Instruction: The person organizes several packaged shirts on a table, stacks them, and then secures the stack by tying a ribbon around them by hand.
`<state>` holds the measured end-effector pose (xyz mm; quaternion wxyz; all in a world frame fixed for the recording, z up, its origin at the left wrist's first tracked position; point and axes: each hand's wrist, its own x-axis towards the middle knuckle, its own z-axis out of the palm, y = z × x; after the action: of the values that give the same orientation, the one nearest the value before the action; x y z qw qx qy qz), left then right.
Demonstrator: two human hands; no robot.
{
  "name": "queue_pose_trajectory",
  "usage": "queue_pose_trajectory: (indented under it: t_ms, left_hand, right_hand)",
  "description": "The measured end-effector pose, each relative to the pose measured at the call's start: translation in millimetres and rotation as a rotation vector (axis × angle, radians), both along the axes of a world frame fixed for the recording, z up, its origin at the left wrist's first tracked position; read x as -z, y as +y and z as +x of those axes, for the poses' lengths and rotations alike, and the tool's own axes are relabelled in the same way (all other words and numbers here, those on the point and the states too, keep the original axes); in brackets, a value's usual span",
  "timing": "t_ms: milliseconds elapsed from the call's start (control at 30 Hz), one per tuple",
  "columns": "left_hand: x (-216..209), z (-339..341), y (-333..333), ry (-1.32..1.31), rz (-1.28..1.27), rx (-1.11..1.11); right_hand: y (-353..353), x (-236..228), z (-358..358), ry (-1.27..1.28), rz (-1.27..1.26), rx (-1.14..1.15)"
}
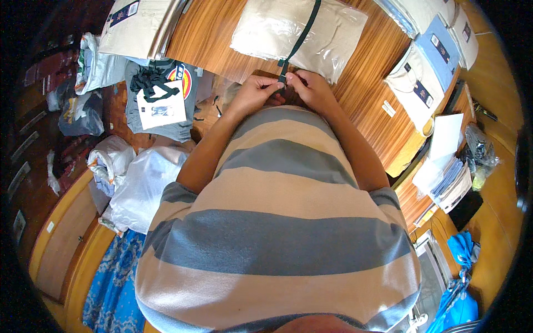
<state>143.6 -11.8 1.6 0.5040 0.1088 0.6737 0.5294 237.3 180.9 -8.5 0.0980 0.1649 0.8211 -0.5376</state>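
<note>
A folded beige cloth item in clear plastic wrap (277, 30) lies on the wood-grain table in front of me. A narrow dark strap (302, 36) runs lengthwise over it and comes down past its near edge. There, my left hand (255, 94) pinches the strap between thumb and fingers. Close beside it, my right hand (311, 90) is closed too, thumb and forefinger at the same strap. A short crosspiece of the strap shows just above the fingertips. What the curled lower fingers touch is partly hidden.
Stacked beige garments with dark tags (141, 28) stand at the far left. More tagged garments (413, 77) lie along the right edge. To the left are grey clothing with a tangle of black straps (158, 83) and white plastic bags (147, 177). Papers and folded cloths (449, 180) sit at right.
</note>
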Motion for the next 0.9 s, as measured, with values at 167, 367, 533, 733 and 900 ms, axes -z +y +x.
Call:
queue_pose_trajectory:
  t_ms: [167,367,533,733,900]
  left_hand:
    - [2,2,-1,0.001,0.052,-0.020]
    - [3,3,0,0.011,0.008,0.003]
    - [3,2,1,0.044,0.011,-0.005]
    - [-3,1,3,-0.005,-0.058,-0.004]
    - [5,-1,2,0.025,-0.009,0.014]
  right_hand:
    - [-4,-10,-7,-0.074,0.059,0.004]
    - [-4,12,-5,0.022,-0.088,0.053]
    - [-2,19,-7,0.030,-0.113,0.053]
    - [-2,25,-6,0.032,-0.174,0.060]
    - [0,27,-7,0.059,-0.183,0.043]
